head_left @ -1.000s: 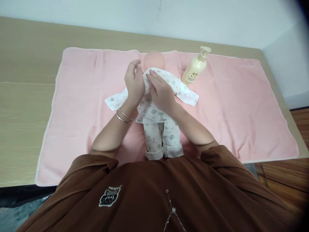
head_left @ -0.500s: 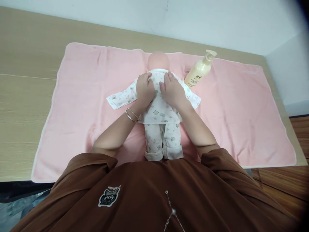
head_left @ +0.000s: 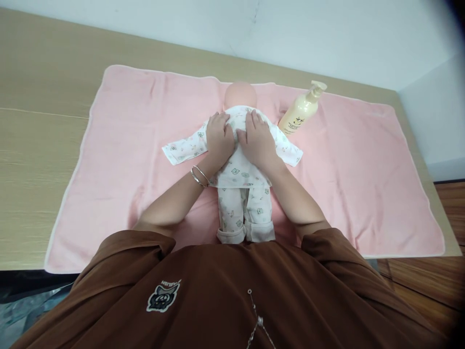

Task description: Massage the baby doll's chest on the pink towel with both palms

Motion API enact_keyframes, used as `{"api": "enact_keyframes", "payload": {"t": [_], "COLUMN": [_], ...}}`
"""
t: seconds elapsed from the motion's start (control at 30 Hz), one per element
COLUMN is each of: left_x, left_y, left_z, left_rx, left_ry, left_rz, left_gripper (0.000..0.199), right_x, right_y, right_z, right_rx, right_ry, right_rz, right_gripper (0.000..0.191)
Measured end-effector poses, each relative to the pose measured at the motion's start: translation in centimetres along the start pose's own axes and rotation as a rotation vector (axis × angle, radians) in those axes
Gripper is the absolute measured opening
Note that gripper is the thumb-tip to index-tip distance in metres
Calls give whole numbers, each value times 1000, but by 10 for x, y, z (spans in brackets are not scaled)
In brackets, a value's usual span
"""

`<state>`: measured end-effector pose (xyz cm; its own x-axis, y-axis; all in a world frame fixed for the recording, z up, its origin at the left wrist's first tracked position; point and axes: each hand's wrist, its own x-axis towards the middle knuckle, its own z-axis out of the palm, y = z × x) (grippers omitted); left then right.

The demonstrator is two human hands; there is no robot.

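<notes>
A baby doll (head_left: 240, 95) lies on a pink blanket (head_left: 363, 169), its bald head away from me and its face hidden. It wears a white printed top (head_left: 240, 173) with the sleeves spread to both sides, and matching trousers (head_left: 231, 208) with turned-up cuffs. My left hand (head_left: 220, 138) rests open on the left side of the doll's upper back, a silver bangle on that wrist. On the right side lies my right hand (head_left: 258, 140), flat with its fingers stretched toward the head. Both thumbs point inward, with a strip of cloth between them.
A cream pump bottle (head_left: 300, 111) leans at a tilt on the blanket, right of the doll's head. Under the blanket is a light wooden table (head_left: 39, 145), with a pale wall (head_left: 181, 22) behind it. Brown wooden flooring (head_left: 428, 281) shows at the lower right.
My right hand's fingers have straightened and lie flatter on the doll's back. My left hand has shifted only slightly. The whole view has moved a little.
</notes>
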<state>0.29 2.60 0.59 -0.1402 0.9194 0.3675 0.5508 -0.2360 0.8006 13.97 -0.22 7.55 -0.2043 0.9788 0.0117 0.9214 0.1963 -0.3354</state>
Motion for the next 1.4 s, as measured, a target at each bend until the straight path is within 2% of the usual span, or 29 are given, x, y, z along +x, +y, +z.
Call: {"api": "enact_keyframes", "payload": {"t": [0.1,0.2,0.27,0.37,0.43,0.5,0.6,0.7,0.83,0.93,1.0,1.07,1.17,1.3,1.4], "left_x": [0,0,-1,-2,-3,-2,0,1,-1,-1,1,4,4,-3,-3], "left_y": [0,1,1,0,-2,-4,-6,-5,1,7,10,13,14,10,6], "left_z": [-2,-4,-5,-5,-4,-3,-3,-4,-6,-8,-11,-14,-14,-7,-5], "left_rx": [39,58,65,72,73,71,73,83,97,106,111,112,110,134,149], "left_ry": [-22,-49,-66,-74,-75,-76,-90,-113,-107,-92,-95,-106,-133,-126,-130], "left_rz": [-1,0,5,24,32,34,26,25,41,37,19,0,-2,57,76], "left_gripper": [42,42,43,45,45,45,43,43,39,40,38,34,33,38,40], "right_x": [-20,-21,-9,7,5,-7,-27,-24,2,3,-9,-19,-15,8,3], "right_y": [-17,-18,-9,5,4,-5,-22,-22,1,0,-12,-23,-22,1,-1], "right_z": [5,5,0,-5,-6,-3,2,2,-1,0,3,5,2,-8,-13], "right_rx": [-94,-105,-70,-14,-18,-68,-153,-137,-35,-51,-108,-148,-129,-47,-97], "right_ry": [16,-42,-59,-62,-49,-17,-12,-39,-11,9,33,34,-17,-74,-88], "right_rz": [-102,-206,-172,-35,39,45,-86,-177,-49,52,46,-27,-93,41,108], "right_gripper": [64,62,60,64,71,71,68,65,63,66,65,63,62,63,68]}}
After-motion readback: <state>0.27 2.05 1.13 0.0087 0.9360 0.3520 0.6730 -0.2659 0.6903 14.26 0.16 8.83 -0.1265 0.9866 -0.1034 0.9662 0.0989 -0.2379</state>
